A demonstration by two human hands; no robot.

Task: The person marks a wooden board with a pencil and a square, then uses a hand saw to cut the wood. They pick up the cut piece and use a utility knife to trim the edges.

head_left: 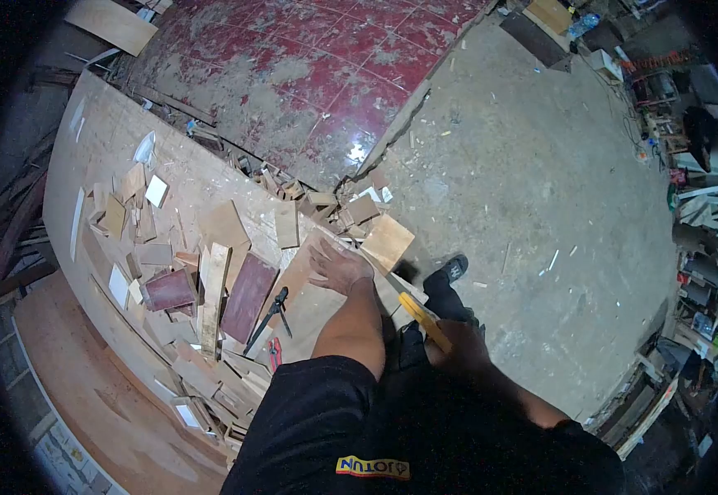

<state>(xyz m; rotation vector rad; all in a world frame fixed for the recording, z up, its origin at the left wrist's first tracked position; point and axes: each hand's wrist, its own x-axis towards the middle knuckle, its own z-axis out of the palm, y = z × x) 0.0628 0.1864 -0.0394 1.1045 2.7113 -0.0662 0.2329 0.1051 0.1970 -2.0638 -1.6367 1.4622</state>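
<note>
Mid-frame, the left hand [340,269] is resting wide on a board [297,275], best kept flat; lower right of centre, the right hand [461,345] is gripping a yellow tool [418,314].

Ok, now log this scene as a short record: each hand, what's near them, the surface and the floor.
Left hand: the left hand is spread palm down on a brown board
Right hand: the right hand grips a yellow tool, kind unclear
Nearby: small black tripod, red-handled tool, dark red board
Surface: worktop scattered with wood offcuts
Floor: grey floor beside dusty red tiles
</note>
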